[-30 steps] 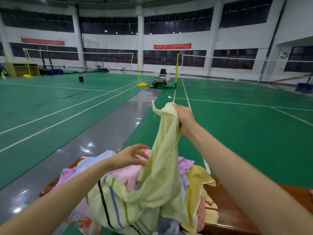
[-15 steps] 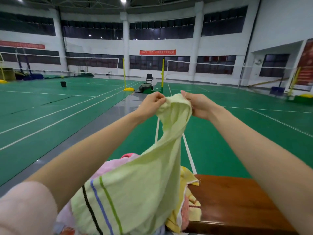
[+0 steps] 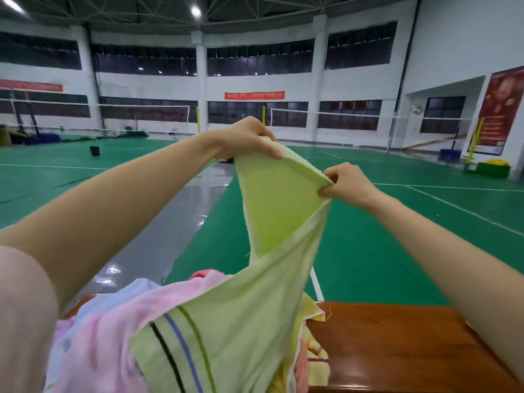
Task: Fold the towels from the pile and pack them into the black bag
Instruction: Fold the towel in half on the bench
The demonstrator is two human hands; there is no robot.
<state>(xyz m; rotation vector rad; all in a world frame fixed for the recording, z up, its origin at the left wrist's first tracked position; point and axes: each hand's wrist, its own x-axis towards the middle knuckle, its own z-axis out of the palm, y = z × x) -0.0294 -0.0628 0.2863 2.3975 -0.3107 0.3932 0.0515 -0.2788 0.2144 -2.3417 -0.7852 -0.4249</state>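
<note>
Aloft, both hands pinch soft terry towel [image 3: 278, 211]

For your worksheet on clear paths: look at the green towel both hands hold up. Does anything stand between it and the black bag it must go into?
That cannot be judged: no black bag shows in the head view. The left hand and right hand pinch the green towel directly, with nothing between. Its lower end still lies on the towel pile.
</note>
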